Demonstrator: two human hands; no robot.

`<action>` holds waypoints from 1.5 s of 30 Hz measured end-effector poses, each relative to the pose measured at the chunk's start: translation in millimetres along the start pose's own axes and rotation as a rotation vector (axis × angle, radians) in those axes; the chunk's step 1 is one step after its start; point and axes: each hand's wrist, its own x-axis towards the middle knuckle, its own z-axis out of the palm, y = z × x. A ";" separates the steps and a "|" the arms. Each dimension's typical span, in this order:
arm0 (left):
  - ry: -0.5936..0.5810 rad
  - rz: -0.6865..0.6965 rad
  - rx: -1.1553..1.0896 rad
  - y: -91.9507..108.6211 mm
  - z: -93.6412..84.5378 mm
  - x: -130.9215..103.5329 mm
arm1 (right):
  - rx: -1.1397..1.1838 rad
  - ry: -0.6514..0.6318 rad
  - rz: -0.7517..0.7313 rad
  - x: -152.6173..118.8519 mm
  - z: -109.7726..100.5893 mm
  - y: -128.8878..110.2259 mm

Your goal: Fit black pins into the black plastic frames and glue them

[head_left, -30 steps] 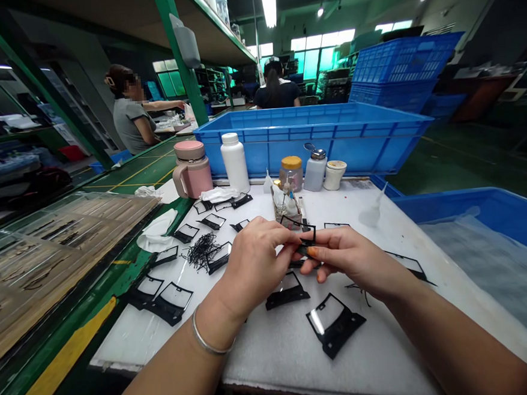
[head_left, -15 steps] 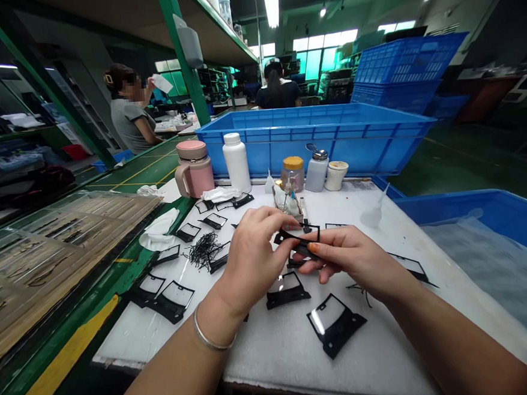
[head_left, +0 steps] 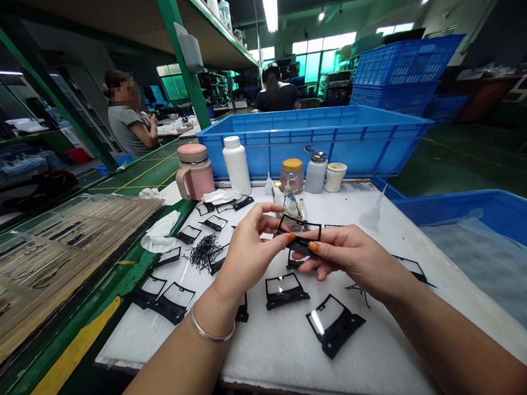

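Fingers of left hand and right hand grip a black plastic frame — right of it, a blue plastic bin contains translucent sheeting.

Held frame: black. Loose frames: black borders and bases. Strand pile: black. Worktop: plain white. Cloth: white. Mug: pink, silver band below the lid. Bottle: plain white. Jar: yellow-orange lid; body appears pinkish, though partly hidden. Pump bottle: pale grey-blue, silver top. Large bin: blue, ribbed. Stacked crates: blue, slotted pattern. Bench: green, yellow lines. Post: green. Bracelet: silver. Thumbnails: orange.
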 end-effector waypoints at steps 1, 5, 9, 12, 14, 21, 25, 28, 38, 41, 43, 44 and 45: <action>-0.028 -0.014 -0.034 0.3 -0.3 0.1 | 0.003 -0.002 -0.006 -0.1 0.3 -0.6; -0.099 -0.064 -0.149 3.2 0.5 0.0 | 0.009 -0.015 -0.016 -0.3 0.8 -1.9; -0.110 -0.051 -0.196 3.9 2.2 0.2 | 0.009 -0.005 -0.010 0.3 1.3 -1.4; -0.082 -0.021 -0.166 1.5 3.7 0.8 | 0.008 -0.009 -0.018 1.0 0.9 -0.3; -0.070 -0.018 -0.156 0.0 4.3 1.5 | 0.009 -0.022 -0.017 1.0 0.0 0.2; -0.037 -0.011 -0.147 2.0 1.7 1.6 | -0.036 0.005 -0.033 -1.9 -4.8 -2.0; -0.015 -0.004 -0.136 2.5 1.6 0.8 | -0.044 0.047 -0.054 -1.3 -4.0 -3.5; -0.013 0.005 -0.115 1.4 2.5 1.2 | -0.024 0.040 -0.065 0.2 -2.8 -2.7; 0.021 0.021 -0.084 2.4 2.6 -0.3 | -0.070 0.032 -0.099 -1.3 -4.0 -1.2; 0.026 0.022 -0.067 2.8 3.2 -1.0 | -0.115 0.055 -0.113 -1.3 -3.1 -1.3; 0.027 0.028 -0.064 2.0 3.5 -0.9 | -0.137 0.075 -0.116 -1.0 -2.2 -1.3; 0.027 0.032 -0.065 1.5 3.6 -0.8 | -0.146 0.086 -0.118 -0.8 -1.7 -1.3; 0.026 0.034 -0.066 1.0 3.7 -0.6 | -0.153 0.092 -0.121 -0.6 -1.2 -1.2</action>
